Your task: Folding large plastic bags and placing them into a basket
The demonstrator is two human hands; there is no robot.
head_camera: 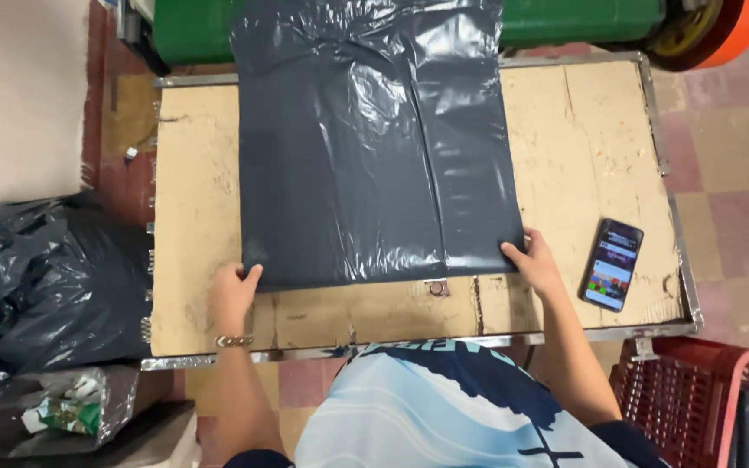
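Observation:
A large dark grey plastic bag (366,147) lies flat on a worn wooden tabletop (565,147) with a metal rim. Its far end hangs over the table's back edge. My left hand (234,295) pinches the bag's near left corner, with a gold bracelet on the wrist. My right hand (532,260) holds the near right corner, fingers on the plastic. Both hands press the bag's near edge against the wood.
A smartphone (612,264) with a lit screen lies on the table at the right. A pile of dark plastic bags (36,286) sits on the floor at left. A red plastic crate (695,390) stands at lower right. A green container (582,22) stands behind the table.

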